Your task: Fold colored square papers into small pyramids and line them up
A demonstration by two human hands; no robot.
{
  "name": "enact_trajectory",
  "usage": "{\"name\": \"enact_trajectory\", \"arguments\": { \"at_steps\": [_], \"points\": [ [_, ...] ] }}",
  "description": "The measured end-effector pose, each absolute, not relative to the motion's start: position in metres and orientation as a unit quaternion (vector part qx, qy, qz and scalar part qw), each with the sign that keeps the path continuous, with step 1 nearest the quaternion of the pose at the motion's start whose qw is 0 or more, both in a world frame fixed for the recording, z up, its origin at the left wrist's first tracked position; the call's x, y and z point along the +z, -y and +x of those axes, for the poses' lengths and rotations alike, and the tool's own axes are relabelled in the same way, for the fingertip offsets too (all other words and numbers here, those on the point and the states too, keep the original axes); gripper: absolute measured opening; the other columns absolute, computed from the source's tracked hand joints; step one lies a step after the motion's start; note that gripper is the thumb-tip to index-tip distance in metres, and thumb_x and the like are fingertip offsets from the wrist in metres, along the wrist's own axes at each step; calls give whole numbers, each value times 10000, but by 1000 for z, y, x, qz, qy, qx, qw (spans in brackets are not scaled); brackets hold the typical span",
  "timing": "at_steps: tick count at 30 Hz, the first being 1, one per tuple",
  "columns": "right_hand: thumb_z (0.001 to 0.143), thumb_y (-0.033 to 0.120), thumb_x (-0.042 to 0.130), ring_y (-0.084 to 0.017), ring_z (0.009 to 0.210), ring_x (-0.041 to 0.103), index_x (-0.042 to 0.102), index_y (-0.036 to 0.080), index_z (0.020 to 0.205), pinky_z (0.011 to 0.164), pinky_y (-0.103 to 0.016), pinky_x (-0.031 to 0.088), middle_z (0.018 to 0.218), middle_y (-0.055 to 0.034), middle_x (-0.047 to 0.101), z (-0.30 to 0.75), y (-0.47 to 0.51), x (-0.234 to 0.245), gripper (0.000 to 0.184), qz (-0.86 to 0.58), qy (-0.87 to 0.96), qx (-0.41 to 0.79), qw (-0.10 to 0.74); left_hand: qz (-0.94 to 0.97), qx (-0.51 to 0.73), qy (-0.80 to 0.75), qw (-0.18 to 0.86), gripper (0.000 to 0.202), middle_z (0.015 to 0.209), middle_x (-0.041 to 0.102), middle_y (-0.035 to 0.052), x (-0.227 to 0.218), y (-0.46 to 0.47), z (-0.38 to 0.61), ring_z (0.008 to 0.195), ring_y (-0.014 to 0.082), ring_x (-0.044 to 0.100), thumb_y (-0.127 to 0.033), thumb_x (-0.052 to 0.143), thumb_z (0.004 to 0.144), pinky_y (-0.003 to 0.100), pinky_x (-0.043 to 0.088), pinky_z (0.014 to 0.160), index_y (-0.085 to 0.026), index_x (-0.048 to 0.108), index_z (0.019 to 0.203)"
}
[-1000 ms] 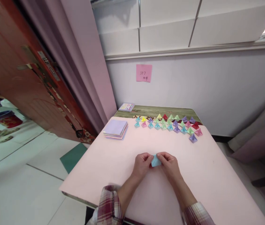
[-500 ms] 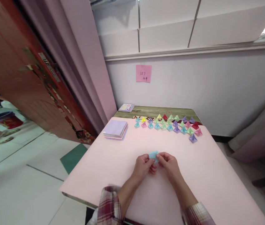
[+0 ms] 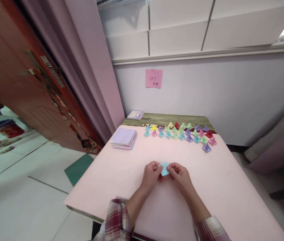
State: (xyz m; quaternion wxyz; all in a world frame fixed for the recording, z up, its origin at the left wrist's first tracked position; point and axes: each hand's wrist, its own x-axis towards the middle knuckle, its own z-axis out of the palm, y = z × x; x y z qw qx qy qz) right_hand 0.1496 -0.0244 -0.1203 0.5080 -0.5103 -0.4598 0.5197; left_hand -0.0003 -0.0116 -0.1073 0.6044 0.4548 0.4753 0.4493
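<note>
A small folded piece of light blue paper [image 3: 164,169] is held between my two hands, over the front half of the pink-covered table [image 3: 111,170]. My left hand [image 3: 152,174] pinches its left edge, thumb on top. From the other side my right hand [image 3: 180,173] grips the right edge between thumb and fingers. Behind the hands stand rows of small folded paper boats [image 3: 175,134] in blue, green, purple, pink, red and yellow. One purple paper boat [image 3: 206,148] sits nearer than the others, at the right.
A stack of coloured paper sheets [image 3: 123,138] lies at the table's left. Behind it is a small printed packet [image 3: 135,115] in the back corner. A pink note [image 3: 154,78] is stuck to the wall. Beyond the door [image 3: 36,77], a person's foot [image 3: 1,148] shows near a bucket [image 3: 6,128].
The left fingers have shifted to the paper's left edge, so more of the blue paper shows. My right hand stays almost in place.
</note>
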Motion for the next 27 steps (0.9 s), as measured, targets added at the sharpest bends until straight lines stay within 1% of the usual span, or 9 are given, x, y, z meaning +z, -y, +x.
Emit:
{"name": "enact_trajectory", "arguments": {
  "at_steps": [2,4,7,9,11,14,17,21,27],
  "points": [
    [743,466,685,-131,488,480,603,198,950,487,-239,381,547,42,553,148,24,-123,349,-518,458,496,525,447,470,-480,591,288,468,576,-63,-108,12,2,360,126,537,-349,650,748,206,428,362,-176,539,950],
    [762,456,662,-155,546,541,587,213,971,540,-262,439,614,22,599,147,24,-122,329,-503,459,497,538,445,481,-478,585,326,463,570,-72,-108,12,4,353,129,530,-321,616,766,202,415,347,-184,524,1046],
    [783,425,630,-186,676,603,609,212,878,647,-295,492,745,-18,648,147,24,-118,233,-460,470,521,545,449,479,-467,592,206,454,565,-50,-107,9,7,364,131,538,-311,565,790,211,432,361,-166,577,936],
    [773,383,641,-207,763,622,624,211,900,717,-317,503,818,-35,668,148,25,-115,215,-442,472,531,548,446,479,-460,600,172,489,589,-28,-107,8,7,415,139,575,-309,558,796,238,486,422,-159,596,870],
    [750,340,666,-222,812,632,626,211,962,749,-332,505,855,-43,683,149,25,-112,251,-435,465,542,549,443,481,-450,608,178,560,628,-6,-106,7,6,495,152,618,-310,567,799,274,535,508,-156,607,879],
    [730,308,691,-232,836,644,630,207,990,773,-344,506,872,-53,700,149,26,-109,286,-436,450,553,550,452,481,-427,618,212,678,667,28,-106,8,3,595,165,650,-324,571,812,308,557,603,-149,618,922],
    [735,310,684,-231,849,643,635,207,973,793,-343,500,875,-52,701,148,26,-107,264,-442,442,549,555,470,478,-402,623,238,742,674,42,-106,9,-1,638,168,654,-329,557,828,316,550,641,-147,616,970],
    [740,282,669,-214,823,634,626,209,967,770,-321,495,855,-37,686,147,25,-109,242,-442,436,550,559,495,472,-373,628,241,765,669,40,-108,9,-3,668,170,650,-275,588,799,314,536,658,-148,596,1003],
    [731,226,636,-181,735,612,612,211,927,718,-293,479,785,-7,668,144,24,-117,198,-455,426,539,566,507,474,-377,614,192,759,667,30,-106,10,-2,659,149,630,-244,603,798,298,515,668,-152,590,966]
  ]
}}
